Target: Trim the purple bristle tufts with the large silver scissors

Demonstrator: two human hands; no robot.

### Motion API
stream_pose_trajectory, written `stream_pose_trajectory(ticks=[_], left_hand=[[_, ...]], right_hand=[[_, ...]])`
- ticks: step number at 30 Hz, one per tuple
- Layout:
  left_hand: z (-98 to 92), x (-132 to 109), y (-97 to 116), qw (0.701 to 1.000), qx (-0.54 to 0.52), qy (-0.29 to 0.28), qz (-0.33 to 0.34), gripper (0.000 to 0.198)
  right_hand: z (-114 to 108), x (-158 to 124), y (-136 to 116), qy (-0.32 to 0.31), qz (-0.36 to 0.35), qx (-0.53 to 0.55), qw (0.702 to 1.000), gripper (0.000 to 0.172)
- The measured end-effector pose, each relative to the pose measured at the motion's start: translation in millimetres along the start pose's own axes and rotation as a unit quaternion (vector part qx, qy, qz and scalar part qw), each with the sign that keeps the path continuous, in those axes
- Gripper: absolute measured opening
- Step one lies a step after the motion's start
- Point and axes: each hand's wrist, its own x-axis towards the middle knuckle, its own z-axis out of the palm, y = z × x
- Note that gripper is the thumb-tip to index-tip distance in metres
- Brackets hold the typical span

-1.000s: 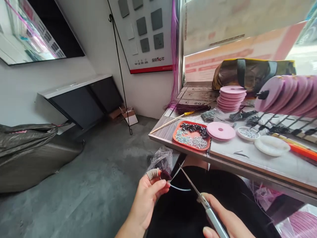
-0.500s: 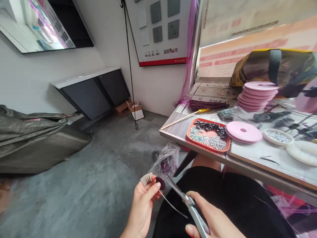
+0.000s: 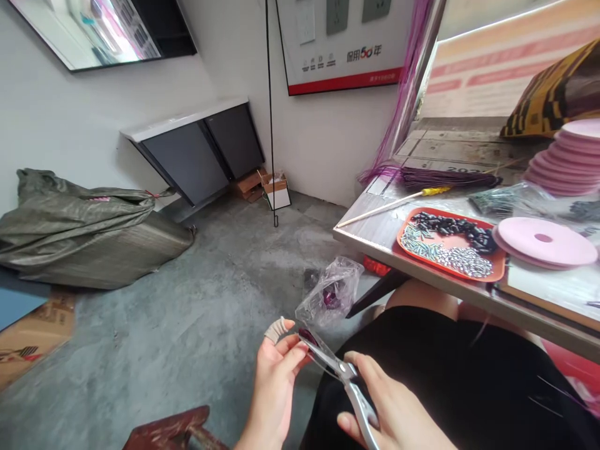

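Observation:
My left hand point(image 3: 281, 369) pinches a small dark purple piece point(image 3: 308, 338) between thumb and fingers; its exact kind is unclear. One of its fingers wears a beige ribbed wrap point(image 3: 275, 330). My right hand point(image 3: 389, 403) is closed around the handles of silver scissors point(image 3: 349, 375). The scissor blades reach across to the purple piece, their tips at the left fingertips. A thin pale strand runs beside the blades. Beyond the hands, near the floor, is a clear plastic bag point(image 3: 335, 290) with something purple inside.
On the table point(image 3: 356, 228) at right sit an orange tray point(image 3: 501, 272) of beads, pink discs point(image 3: 546, 240), a stick with a yellow tip point(image 3: 379, 209) and dark purple strands point(image 3: 445, 178). A dark sack point(image 3: 103, 231) lies left. A brown wooden piece point(image 3: 169, 428) stands at the bottom.
The view has turned, so the table sits farther right. The scissor blades have come to the purple piece at the left fingertips; earlier they were slightly apart from it.

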Motion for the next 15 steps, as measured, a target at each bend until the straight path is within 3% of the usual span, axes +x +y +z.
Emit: stream_pose_trajectory(ticks=[7, 15], left_hand=[[3.9, 1.6, 0.2, 1.000, -0.005, -0.002, -0.008, 0.041], [-7.0, 4.5, -2.4, 1.000, 0.008, -0.016, -0.023, 0.038]], right_hand=[[0.5, 0.7, -1.4, 0.000, 0.008, -0.014, 1.000, 0.050], [-1.8, 1.7, -6.2, -0.004, 0.028, 0.000, 1.000, 0.041]])
